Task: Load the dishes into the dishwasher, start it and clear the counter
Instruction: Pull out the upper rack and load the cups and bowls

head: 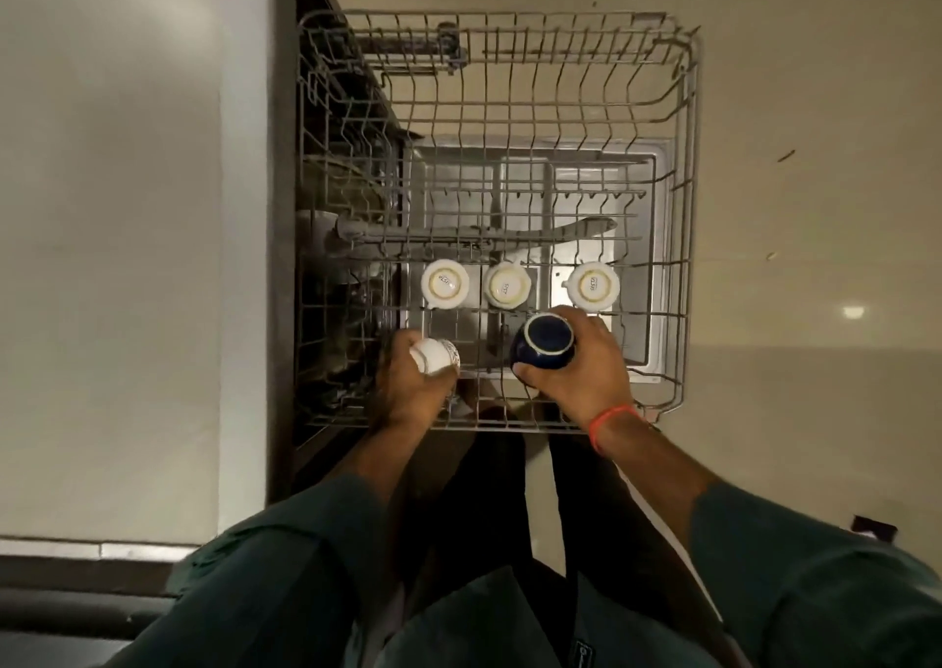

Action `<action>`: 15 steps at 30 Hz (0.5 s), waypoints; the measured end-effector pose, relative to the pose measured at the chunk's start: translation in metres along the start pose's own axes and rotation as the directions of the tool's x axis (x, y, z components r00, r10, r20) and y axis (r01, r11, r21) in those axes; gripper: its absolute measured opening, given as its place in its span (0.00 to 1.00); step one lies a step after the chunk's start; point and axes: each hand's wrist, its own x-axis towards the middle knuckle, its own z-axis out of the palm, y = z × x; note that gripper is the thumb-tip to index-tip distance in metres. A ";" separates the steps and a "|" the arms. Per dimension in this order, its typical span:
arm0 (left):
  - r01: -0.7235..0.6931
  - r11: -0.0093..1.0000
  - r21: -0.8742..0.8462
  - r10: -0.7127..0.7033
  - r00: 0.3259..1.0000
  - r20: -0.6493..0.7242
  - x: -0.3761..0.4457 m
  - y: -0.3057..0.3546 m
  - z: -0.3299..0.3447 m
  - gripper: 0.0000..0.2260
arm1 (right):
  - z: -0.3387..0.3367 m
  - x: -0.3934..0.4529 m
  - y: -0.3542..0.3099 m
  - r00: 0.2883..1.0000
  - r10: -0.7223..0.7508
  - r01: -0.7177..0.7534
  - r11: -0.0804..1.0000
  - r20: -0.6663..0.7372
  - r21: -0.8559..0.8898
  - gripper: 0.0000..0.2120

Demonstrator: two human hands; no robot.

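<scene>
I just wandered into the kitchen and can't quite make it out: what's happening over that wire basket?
A person is loading cups into the pulled-out grey wire upper dishwasher rack. The left hand holds a small white patterned cup upside down, and the right hand grips a dark blue glazed mug, also bottom up; both are at the near side of the rack. Behind them, three white ceramic cups already stand upside down in a row. The rest of the rack looks unfilled.
</scene>
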 end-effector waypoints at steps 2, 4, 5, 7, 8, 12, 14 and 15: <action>0.013 1.000 -0.015 -0.012 1.000 0.003 0.008 -0.001 0.003 0.28 | 0.004 0.010 0.007 1.000 0.005 -0.005 0.999 0.012 -0.044 0.35; 0.010 1.000 -0.005 -0.010 1.000 -0.020 0.010 0.003 0.003 0.28 | 0.009 0.016 0.011 0.999 -0.013 0.018 0.995 0.047 -0.101 0.37; 0.004 1.000 0.001 -0.004 0.999 -0.034 0.011 0.005 0.003 0.28 | 0.011 0.018 0.012 0.997 -0.026 0.036 0.992 0.076 -0.125 0.38; -0.013 1.000 0.003 0.013 0.999 -0.047 0.018 0.006 0.007 0.28 | 0.015 0.021 0.015 0.987 -0.068 0.091 0.984 0.148 -0.155 0.38; -0.025 1.000 0.007 0.025 0.999 -0.047 0.021 0.005 0.009 0.28 | 0.017 0.022 0.016 0.980 -0.094 0.124 0.978 0.176 -0.168 0.37; -0.064 0.992 0.105 0.067 0.997 -0.026 0.026 0.008 0.013 0.30 | 0.021 0.027 0.022 0.944 -0.185 0.262 0.923 0.273 -0.282 0.34; -0.070 0.987 0.145 0.073 0.997 -0.018 0.026 0.010 0.015 0.31 | 0.020 0.032 0.027 0.924 -0.212 0.321 0.882 0.319 -0.344 0.32; -0.074 0.984 0.163 0.077 0.997 -0.013 0.027 0.011 0.017 0.31 | 0.020 0.035 0.029 0.912 -0.231 0.356 0.858 0.340 -0.371 0.32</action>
